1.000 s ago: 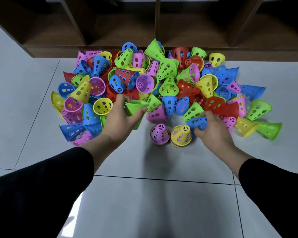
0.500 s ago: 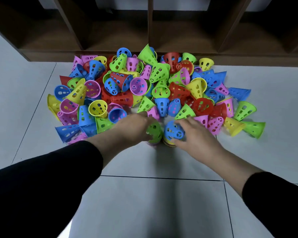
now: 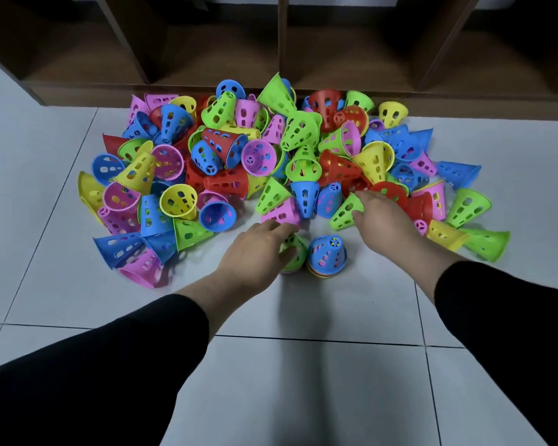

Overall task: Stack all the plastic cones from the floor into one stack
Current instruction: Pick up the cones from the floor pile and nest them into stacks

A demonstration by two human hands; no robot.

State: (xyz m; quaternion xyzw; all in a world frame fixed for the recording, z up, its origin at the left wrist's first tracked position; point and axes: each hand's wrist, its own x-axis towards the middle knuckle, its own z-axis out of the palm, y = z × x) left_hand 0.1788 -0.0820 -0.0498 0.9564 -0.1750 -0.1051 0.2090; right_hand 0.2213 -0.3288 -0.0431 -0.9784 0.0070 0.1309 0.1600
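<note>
Right now two short stacks stand on the floor (image 3: 303, 365), just in front of the big pile of cones (image 3: 271, 162). One stack has a blue cone (image 3: 326, 255) on top, and a few bright rims peek out under it. At its 9 o'clock, touching or nearly touching it, stands a stack with a green cone (image 3: 293, 251) on top. Both stand wide end down, so I think the next cone can drop straight over each one.

The left hand (image 3: 255, 249) lies over the green-topped stack. Its fingers curl around the green cone, maybe to push it down snug. I cannot tell how tight the hold is.

The right hand (image 3: 382, 217) is at the blue stack's 1 o'clock, at the near edge of the pile. Its fingers spread loose and touch a lying green cone (image 3: 347, 212). It does not grip anything yet. I think this cone is the next one to pick.

Most cones lie mixed up at 12 o'clock, reaching back to a brown wooden shelf (image 3: 281, 59). So the job looks like it has only just started. The two small stacks will need to be joined into one.
</note>
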